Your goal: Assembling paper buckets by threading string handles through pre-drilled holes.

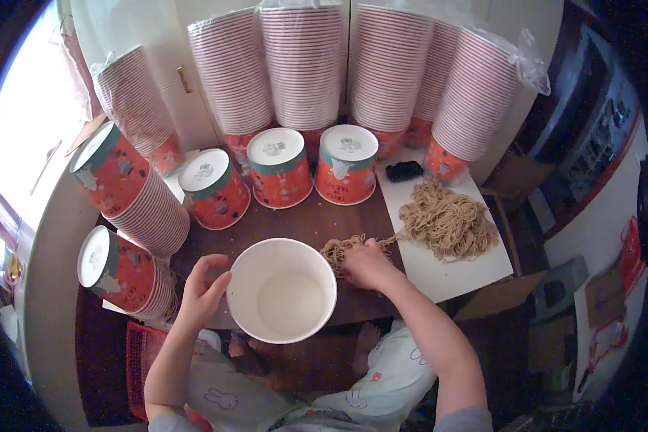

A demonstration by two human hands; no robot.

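Note:
A white paper bucket (284, 291) with its mouth facing up stands at the table's front edge; its inside looks bare. Beside its left rim is my left hand (205, 288), thumb and fingers apart and curved, the thumb tip at or very near the rim. To the bucket's right, my right hand (371, 266) reaches into a small heap of tan twine (336, 253), fingers bent down and pinched on it. Strands run from this heap to a larger tangled pile of twine (450, 223) on a white sheet (428, 277). My right fingertips are partly hidden.
Three orange printed buckets (281, 169) sit upside down beyond the bucket. Tall nested bucket stacks (302, 68) in plastic line the back. More stacks (133, 191) lean at the left. A small black object (405, 171) lies by the pile. A red basket (144, 360) is below, left.

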